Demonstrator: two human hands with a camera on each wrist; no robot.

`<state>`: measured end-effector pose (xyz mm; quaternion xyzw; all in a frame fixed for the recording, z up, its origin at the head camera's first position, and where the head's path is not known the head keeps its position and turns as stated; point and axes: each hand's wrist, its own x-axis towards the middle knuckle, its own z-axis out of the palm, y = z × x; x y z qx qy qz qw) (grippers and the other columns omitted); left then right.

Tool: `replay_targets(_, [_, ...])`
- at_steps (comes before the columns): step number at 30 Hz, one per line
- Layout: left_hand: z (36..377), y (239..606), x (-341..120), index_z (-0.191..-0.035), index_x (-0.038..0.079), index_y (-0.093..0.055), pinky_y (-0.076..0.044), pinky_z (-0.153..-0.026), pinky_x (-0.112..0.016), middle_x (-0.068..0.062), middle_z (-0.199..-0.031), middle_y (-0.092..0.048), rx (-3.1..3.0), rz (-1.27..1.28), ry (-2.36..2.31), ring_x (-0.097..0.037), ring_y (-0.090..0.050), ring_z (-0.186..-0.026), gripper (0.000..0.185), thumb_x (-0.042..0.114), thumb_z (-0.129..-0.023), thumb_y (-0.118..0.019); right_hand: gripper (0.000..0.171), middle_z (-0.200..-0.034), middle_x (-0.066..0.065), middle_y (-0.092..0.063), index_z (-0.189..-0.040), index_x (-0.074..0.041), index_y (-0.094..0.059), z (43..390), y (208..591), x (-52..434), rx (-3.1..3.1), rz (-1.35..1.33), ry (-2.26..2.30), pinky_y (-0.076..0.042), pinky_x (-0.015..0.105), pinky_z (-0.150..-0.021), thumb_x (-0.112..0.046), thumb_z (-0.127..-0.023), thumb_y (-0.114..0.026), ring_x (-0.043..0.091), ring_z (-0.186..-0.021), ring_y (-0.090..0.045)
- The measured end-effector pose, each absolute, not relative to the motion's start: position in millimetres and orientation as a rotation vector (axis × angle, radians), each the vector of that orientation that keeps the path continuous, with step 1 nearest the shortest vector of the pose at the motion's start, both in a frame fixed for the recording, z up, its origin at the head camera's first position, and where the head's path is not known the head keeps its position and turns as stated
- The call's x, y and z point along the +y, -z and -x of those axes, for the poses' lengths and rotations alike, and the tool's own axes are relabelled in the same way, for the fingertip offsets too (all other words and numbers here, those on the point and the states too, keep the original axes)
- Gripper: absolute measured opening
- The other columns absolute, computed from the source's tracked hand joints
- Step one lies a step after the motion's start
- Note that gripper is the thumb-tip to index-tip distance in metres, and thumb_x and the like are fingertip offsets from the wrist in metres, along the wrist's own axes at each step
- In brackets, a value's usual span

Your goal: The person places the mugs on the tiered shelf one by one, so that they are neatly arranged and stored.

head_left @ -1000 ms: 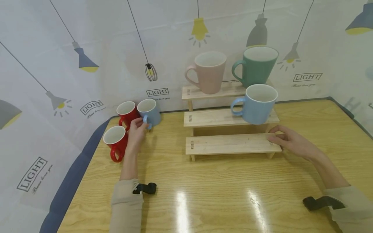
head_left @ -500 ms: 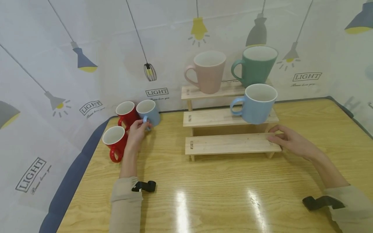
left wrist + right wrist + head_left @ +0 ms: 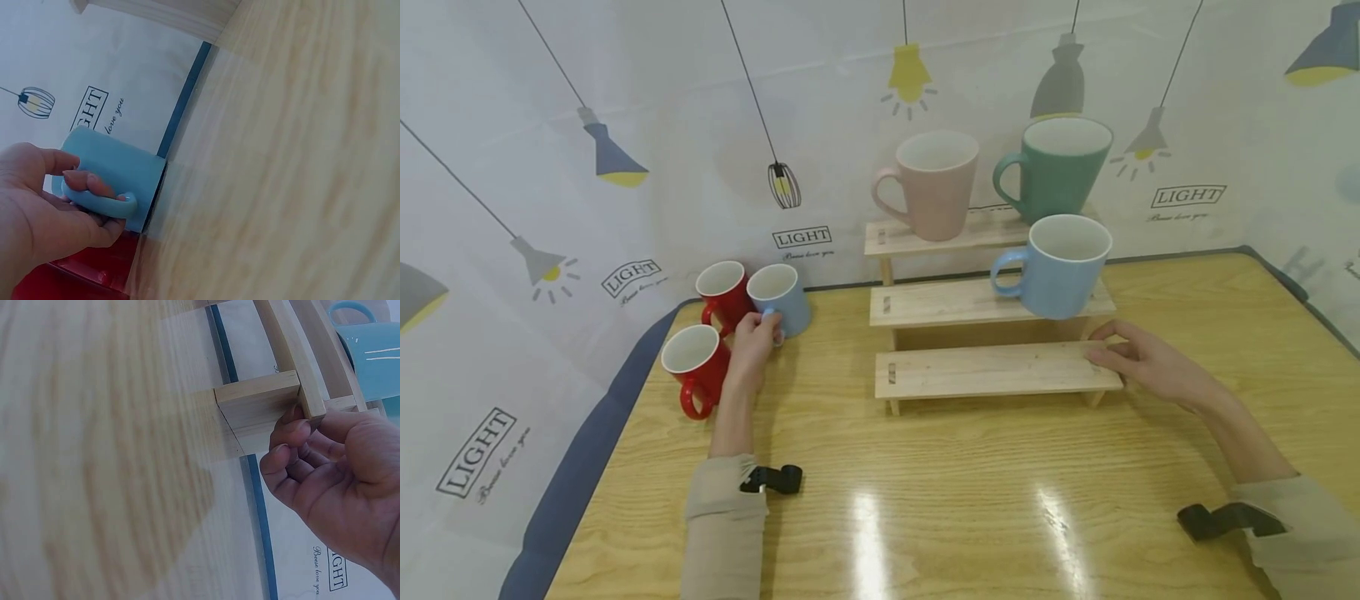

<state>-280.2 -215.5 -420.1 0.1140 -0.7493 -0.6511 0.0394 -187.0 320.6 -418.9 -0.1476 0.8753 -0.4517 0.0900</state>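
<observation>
the printed sheet (image 3: pixel 688 83) repeats boxed "light" above script ending "love you". before it spreads the wood-grain bench (image 3: pixel 970 492). the three-tier wooden rack (image 3: pixel 985 372) bears a pink mug (image 3: pixel 942 196), green mug (image 3: pixel 1063 179) and blue mug (image 3: pixel 1063 279) on its upper tiers; the right hand (image 3: pixel 1157 367) pinches its lowest shelf's right end. well apart, the left hand (image 3: pixel 751 352) pinches the handle of a second blue mug (image 3: pixel 793 310) at far left, beside two red mugs (image 3: pixel 712 375).

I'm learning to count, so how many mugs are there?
6: front red mug and rear red mug at left; blue mug held by the left hand; another blue mug on the middle shelf; pink mug and green mug on the top shelf.
</observation>
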Motion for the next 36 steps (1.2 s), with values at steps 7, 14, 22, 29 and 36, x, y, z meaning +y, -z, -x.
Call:
replay_targets(7, [278.2,416.7,-214.8,-0.087,0.006,-0.047,-0.037,-0.064,-0.026,-0.001,-0.071,-0.045,-2.285,-0.377,1.878,-0.013,-0.044,-0.067,0.013,0.014,-0.097,-0.048,0.027,-0.12,0.023,-0.062,-0.126,0.001,-0.049,187.8,420.7,321.9,2.581,0.429,1.353,-0.049,0.033,-0.072,-0.018,-0.107,-0.05,0.015,-0.094,-0.06])
replay_targets(14, [277.2,412.6,-211.7,-0.084,0.009,-0.045,-0.033,-0.053,-0.023,0.005,-0.062,-0.042,-2.18,-0.402,1.888,-0.009,-0.039,-0.057,0.016,0.016,-0.099,-0.048,0.028,-0.129,0.026,-0.059,-0.127,0.001,-0.05,187.3,419.6,320.8,2.606,0.433,1.313,-0.049,0.036,-0.08,-0.019,-0.107,-0.05,0.028,-0.113,-0.059])
replay_targets(22, [277.2,403.9,-206.3,-0.077,0.009,-0.044,-0.031,-0.057,-0.024,0.005,-0.059,-0.039,-2.025,-0.301,1.942,-0.009,-0.037,-0.056,0.021,0.012,-0.097,-0.051,0.027,-0.127,0.024,-0.06,-0.125,0.0,-0.051,187.8,419.7,320.6,2.608,0.436,1.327,-0.049,0.032,-0.077,-0.019,-0.106,-0.052,0.011,-0.106,-0.06])
replay_targets(29, [272.0,389.8,-199.2,-0.072,0.009,-0.044,-0.032,-0.064,-0.026,0.002,-0.061,-0.038,-1.937,-0.221,2.031,-0.014,-0.037,-0.061,0.026,0.01,-0.097,-0.053,0.027,-0.129,0.024,-0.059,-0.125,0.0,-0.052,188.0,420.2,321.1,2.619,0.432,1.313,-0.049,0.032,-0.079,-0.02,-0.106,-0.052,0.012,-0.109,-0.06])
replay_targets(36, [264.9,374.7,-191.4,-0.072,0.008,-0.043,-0.032,-0.073,-0.029,-0.003,-0.065,-0.037,-1.921,-0.119,2.081,-0.018,-0.039,-0.068,0.029,0.013,-0.1,-0.051,0.027,-0.13,0.025,-0.058,-0.125,0.0,-0.052,188.2,421.5,321.7,2.627,0.433,1.309,-0.049,0.032,-0.078,-0.019,-0.106,-0.052,0.022,-0.114,-0.059])
